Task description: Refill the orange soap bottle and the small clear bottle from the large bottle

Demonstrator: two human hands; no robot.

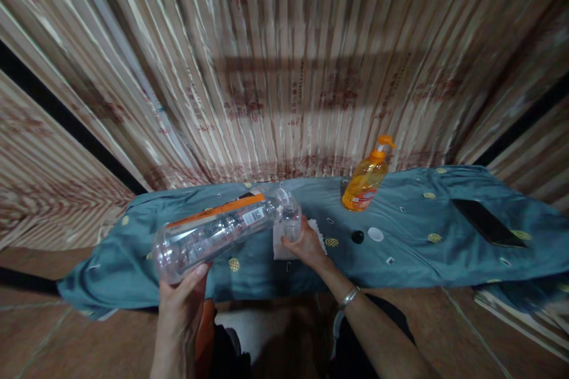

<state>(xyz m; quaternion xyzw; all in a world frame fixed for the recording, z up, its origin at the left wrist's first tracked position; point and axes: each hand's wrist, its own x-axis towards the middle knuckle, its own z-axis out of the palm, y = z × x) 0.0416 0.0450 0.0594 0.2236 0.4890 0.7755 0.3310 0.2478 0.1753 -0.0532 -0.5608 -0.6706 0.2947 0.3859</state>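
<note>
My left hand is closed around the base of a large clear plastic bottle with an orange-edged label. The bottle tilts sideways, its neck toward the right and a little higher than its base. Its mouth meets the top of a small clear container, which appears to have clear liquid in it. My right hand wraps its fingers around that small container. Beneath it lies a white paper tissue on the blue cloth. A black cap and a white round lid lie right of my right hand.
An orange pump bottle stands at the back, right of centre. A black phone lies on the cloth at the right. Striped curtains hang behind, and dark poles slant at both sides.
</note>
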